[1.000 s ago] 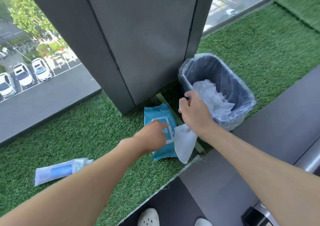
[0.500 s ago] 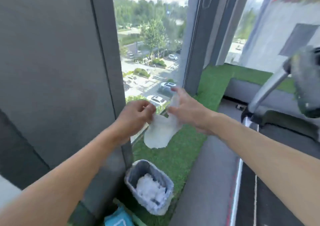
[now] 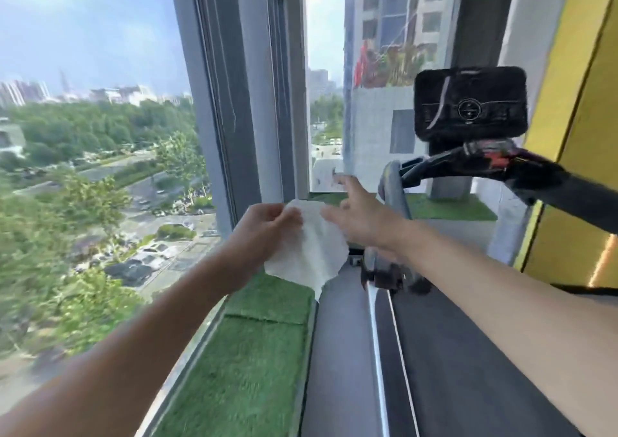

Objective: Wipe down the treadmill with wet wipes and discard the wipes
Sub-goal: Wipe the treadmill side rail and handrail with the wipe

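A white wet wipe [image 3: 309, 249] hangs spread in the air in front of me. My left hand [image 3: 264, 232] pinches its upper left corner. My right hand [image 3: 357, 217] is at the wipe's right edge with its fingers stretched forward; it is blurred, and I cannot make out a grip on the wipe. The treadmill stands to the right: its black console [image 3: 470, 102] up high, a dark handlebar [image 3: 495, 165] below it, a grey upright post [image 3: 393, 189] behind my right hand, and the dark belt [image 3: 444, 363] running toward me.
A strip of green artificial turf [image 3: 244, 363] lies along the tall window [image 3: 100, 135] on the left. A grey window frame [image 3: 247, 85] rises straight ahead. A yellow wall [image 3: 575, 135] closes the right side. The bin and wipe pack are out of view.
My view has swung up from the bin and wipe pack to the treadmill console. Both hands lifted the pulled-out wipe and spread it; my right hand's fingers have now straightened.
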The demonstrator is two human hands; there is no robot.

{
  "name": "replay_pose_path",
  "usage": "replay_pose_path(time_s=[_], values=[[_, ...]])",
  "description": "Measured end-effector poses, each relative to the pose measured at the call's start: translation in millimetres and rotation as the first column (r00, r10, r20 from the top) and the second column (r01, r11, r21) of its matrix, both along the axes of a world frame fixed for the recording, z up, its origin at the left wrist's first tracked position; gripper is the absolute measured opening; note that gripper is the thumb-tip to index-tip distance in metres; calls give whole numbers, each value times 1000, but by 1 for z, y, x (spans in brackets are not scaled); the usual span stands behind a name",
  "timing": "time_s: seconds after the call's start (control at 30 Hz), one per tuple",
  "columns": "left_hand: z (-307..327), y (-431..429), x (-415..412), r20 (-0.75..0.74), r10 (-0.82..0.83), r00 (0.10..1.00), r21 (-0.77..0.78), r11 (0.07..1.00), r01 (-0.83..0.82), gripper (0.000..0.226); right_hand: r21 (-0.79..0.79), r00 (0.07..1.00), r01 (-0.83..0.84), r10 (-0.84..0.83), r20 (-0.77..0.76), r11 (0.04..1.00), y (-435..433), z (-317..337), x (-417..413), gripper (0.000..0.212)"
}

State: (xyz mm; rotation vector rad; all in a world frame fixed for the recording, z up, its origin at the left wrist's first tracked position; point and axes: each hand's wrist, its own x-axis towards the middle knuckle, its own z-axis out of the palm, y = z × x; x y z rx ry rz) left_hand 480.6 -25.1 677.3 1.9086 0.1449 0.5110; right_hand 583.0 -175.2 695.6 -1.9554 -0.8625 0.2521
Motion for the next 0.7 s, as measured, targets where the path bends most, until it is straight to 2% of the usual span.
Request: replay_pose_path(time_s=[0.1, 0.17, 0.3, 0.43, 0.53, 0.7], values=[[13, -10, 57, -16, -8, 1000, -55, 998, 7, 33, 40, 983, -126, 130, -128, 991, -20, 3, 45, 69], [15, -13, 92, -35, -36, 999, -78, 996, 33, 34, 36, 975, -168, 172, -142, 985, -30, 2, 67, 68], [18, -16, 158, -47, -65, 997, -59, 996, 62, 39, 17, 997, -61, 62, -48, 998, -30, -11, 120, 38], [12, 2, 227, -55, -96, 994, -28, 995, 95, 35, 35, 994, 103, -104, 23, 994, -22, -18, 177, 21], [5, 26, 284, -39, -125, 991, -35, 992, 123, 40, 72, 983, 183, -184, 16, 981, -4, -22, 229, 15], [-4, 89, 383, -26, -240, 970, -65, 969, 238, 49, 69, 977, 209, -211, 26, 975, 56, -25, 334, 19]])
